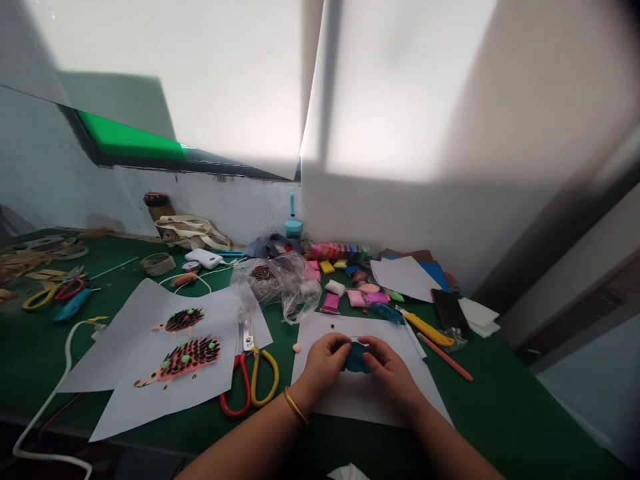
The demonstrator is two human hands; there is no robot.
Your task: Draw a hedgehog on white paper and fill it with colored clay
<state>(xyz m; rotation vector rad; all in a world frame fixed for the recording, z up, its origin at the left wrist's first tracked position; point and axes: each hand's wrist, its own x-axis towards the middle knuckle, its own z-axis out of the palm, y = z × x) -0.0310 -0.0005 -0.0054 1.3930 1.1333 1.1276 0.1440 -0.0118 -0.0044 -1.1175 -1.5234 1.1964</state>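
Note:
A flattened, dark teal piece of modelling clay [357, 359] is held between both hands over a white sheet of paper [370, 403]. My left hand [327, 360], with a gold bangle at the wrist, pinches its left edge between thumb and fingers. Its right edge is gripped by my right hand [387, 367], thumb in front. Fingers partly cover the clay, so its full outline is hidden. A tiny dark ball [333, 326] sits on the paper above my left hand, and a small pinkish ball [297, 347] lies at the sheet's left edge.
Left of my arm lie red-and-yellow-handled scissors [249, 373] and a paper with a clay hedgehog [187, 360]. Behind are a plastic bag [280, 283] and several clay packets [356, 298]. A yellow cutter [430, 328], an orange stick [445, 357] and a phone [450, 312] are at right.

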